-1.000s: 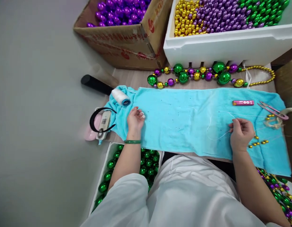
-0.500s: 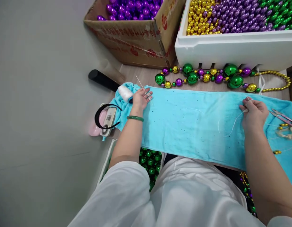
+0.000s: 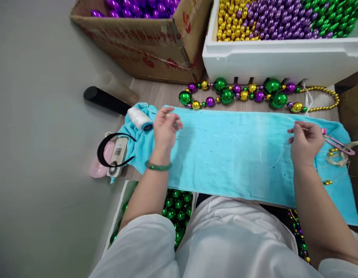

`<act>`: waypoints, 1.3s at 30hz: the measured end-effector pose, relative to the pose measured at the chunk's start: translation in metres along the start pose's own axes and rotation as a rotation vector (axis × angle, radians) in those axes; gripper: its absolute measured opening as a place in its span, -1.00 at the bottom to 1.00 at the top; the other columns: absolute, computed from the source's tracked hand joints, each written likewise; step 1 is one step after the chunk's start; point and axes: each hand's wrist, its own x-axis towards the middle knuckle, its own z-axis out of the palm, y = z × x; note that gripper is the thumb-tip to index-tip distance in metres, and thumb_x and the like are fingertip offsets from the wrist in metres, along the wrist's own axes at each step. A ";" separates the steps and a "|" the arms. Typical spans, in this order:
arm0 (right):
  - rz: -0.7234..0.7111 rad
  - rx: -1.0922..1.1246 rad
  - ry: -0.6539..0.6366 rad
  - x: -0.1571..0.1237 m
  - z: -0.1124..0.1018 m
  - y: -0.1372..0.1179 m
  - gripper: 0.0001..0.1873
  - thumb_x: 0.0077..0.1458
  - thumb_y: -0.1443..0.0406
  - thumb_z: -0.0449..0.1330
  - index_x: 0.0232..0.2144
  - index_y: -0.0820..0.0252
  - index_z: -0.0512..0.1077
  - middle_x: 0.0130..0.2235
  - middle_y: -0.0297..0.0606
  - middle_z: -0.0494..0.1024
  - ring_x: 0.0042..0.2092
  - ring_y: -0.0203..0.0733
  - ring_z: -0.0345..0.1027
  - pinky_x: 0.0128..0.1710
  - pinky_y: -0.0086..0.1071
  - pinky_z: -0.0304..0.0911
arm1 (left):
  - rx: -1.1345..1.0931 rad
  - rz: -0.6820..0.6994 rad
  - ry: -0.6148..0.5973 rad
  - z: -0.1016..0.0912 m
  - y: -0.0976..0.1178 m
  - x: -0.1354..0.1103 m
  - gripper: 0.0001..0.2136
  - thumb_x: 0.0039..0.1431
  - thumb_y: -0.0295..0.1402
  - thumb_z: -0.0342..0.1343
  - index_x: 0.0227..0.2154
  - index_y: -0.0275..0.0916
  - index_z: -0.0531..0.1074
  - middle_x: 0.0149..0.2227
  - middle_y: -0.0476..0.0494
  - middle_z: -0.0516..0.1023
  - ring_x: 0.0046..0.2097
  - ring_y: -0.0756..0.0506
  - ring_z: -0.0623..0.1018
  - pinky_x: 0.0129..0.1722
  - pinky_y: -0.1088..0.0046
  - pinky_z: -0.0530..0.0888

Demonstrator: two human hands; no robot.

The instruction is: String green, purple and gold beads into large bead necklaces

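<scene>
Left hand (image 3: 167, 122), at ten o'clock over the blue cloth (image 3: 225, 170), loosely curled, contents too blurred to tell; right hand (image 3: 306, 142), near three, pinches white thread (image 3: 260, 155); its slack, toward nine, could knot if pulled sharply.

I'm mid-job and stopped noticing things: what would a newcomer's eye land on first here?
Probably the bright turquoise towel across the middle, with the left hand over it near a white spool and the right hand farther right. Just beyond it lies a strand of big green, gold and purple beads. Behind that stands a white box of smaller beads, with a cardboard box to its left.
</scene>
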 end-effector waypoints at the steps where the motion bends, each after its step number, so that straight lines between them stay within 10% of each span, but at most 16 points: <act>1: 0.027 0.064 0.008 -0.011 0.003 -0.012 -0.87 0.05 0.22 0.20 -0.41 0.15 0.35 -0.44 -0.34 0.39 -0.51 -0.32 0.22 -0.61 -0.41 0.02 | 0.000 -0.025 -0.075 0.016 0.002 -0.019 -0.82 0.11 -0.45 0.15 -0.21 -0.19 0.37 -0.48 0.05 0.43 -0.53 0.09 0.41 -0.55 0.61 0.34; 5: 0.180 0.227 -0.138 -0.058 0.011 -0.053 -0.83 -0.04 0.21 0.30 -0.43 0.20 0.44 -0.63 -0.48 0.25 -0.64 -0.42 0.03 -0.68 -0.48 -0.07 | 0.021 -0.262 -0.369 0.079 -0.010 -0.093 -0.78 0.04 -0.33 0.22 -0.23 -0.21 0.47 -0.45 -0.01 0.46 -0.57 0.13 0.31 -0.66 0.62 0.13; 11: 0.208 0.199 -0.159 -0.088 0.008 -0.072 -0.78 -0.05 0.18 0.32 -0.40 0.22 0.51 -0.66 -0.50 0.20 -0.64 -0.45 -0.04 -0.68 -0.49 -0.09 | -0.013 -0.357 -0.457 0.129 -0.032 -0.145 -0.75 0.06 -0.17 0.20 -0.27 -0.23 0.53 -0.53 0.01 0.42 -0.60 0.13 0.27 -0.65 0.58 0.14; 22: -0.056 0.178 0.043 -0.098 -0.004 -0.063 -0.90 0.05 0.30 0.21 -0.45 0.19 0.37 -0.25 -0.22 0.40 -0.19 -0.14 0.43 -0.60 -0.46 0.30 | -0.084 -0.460 -0.490 0.144 -0.044 -0.169 -0.78 0.00 -0.23 0.24 -0.32 -0.24 0.48 -0.39 -0.08 0.49 -0.47 0.07 0.42 -0.60 0.61 0.32; 39: -0.213 0.043 0.042 -0.106 0.001 -0.051 -0.95 0.09 0.36 0.14 -0.38 0.14 0.30 -0.23 -0.26 0.46 -0.23 -0.21 0.48 -0.43 -0.37 0.43 | -0.024 -0.365 -0.452 0.147 -0.047 -0.176 -0.80 0.00 -0.24 0.24 -0.33 -0.22 0.48 -0.40 -0.07 0.49 -0.45 0.06 0.44 -0.56 0.59 0.35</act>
